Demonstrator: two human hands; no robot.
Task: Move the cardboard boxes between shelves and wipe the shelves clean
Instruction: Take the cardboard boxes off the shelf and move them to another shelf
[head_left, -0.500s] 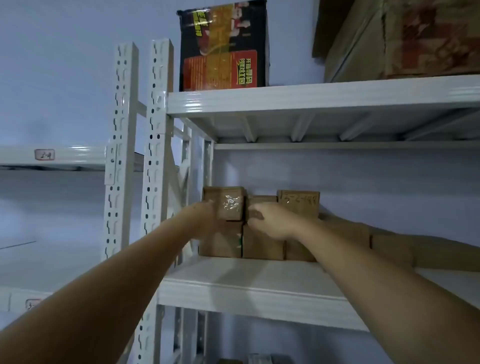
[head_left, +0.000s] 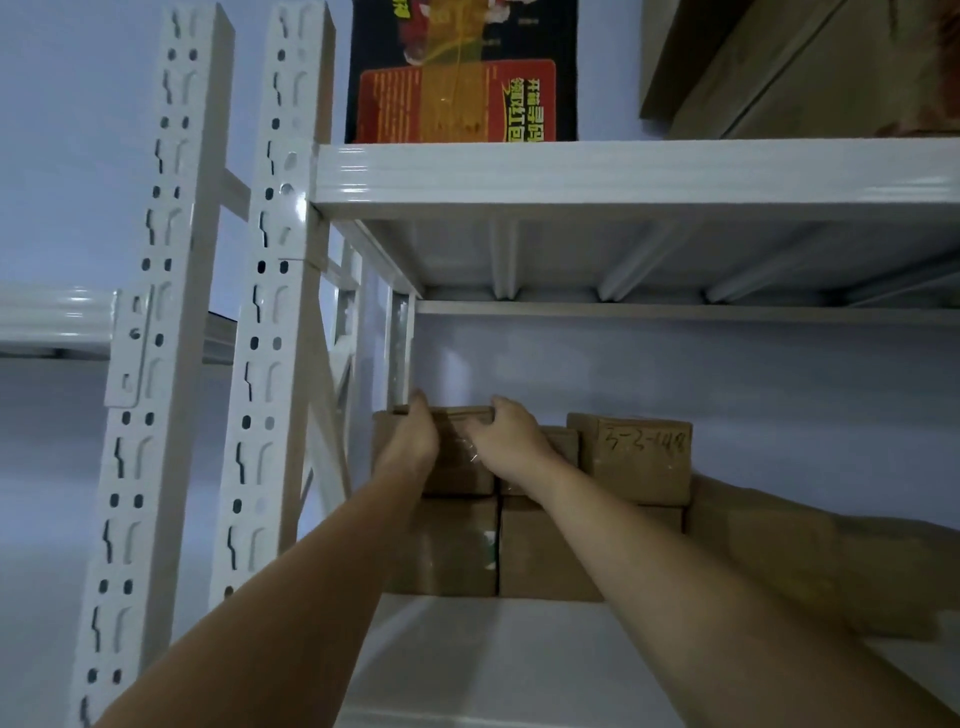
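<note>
A small taped cardboard box (head_left: 457, 467) sits on top of a stack at the back left of the white shelf (head_left: 467, 654). My left hand (head_left: 410, 441) grips its left side, fingers curled over the top edge. My right hand (head_left: 506, 434) grips its right top edge. Beneath it stand two more boxes (head_left: 447, 545), (head_left: 540, 556). To the right, a box with handwritten numbers (head_left: 636, 457) rests on the stack.
Larger brown boxes (head_left: 810, 561) lie along the shelf's back right. The upper shelf (head_left: 623, 171) holds a black and red carton (head_left: 462, 73) and a big cardboard box (head_left: 810, 67). White perforated uprights (head_left: 270, 338) stand at the left.
I have moved closer to the shelf. Both hands have risen from the box's sides and now curl over its top edges.
</note>
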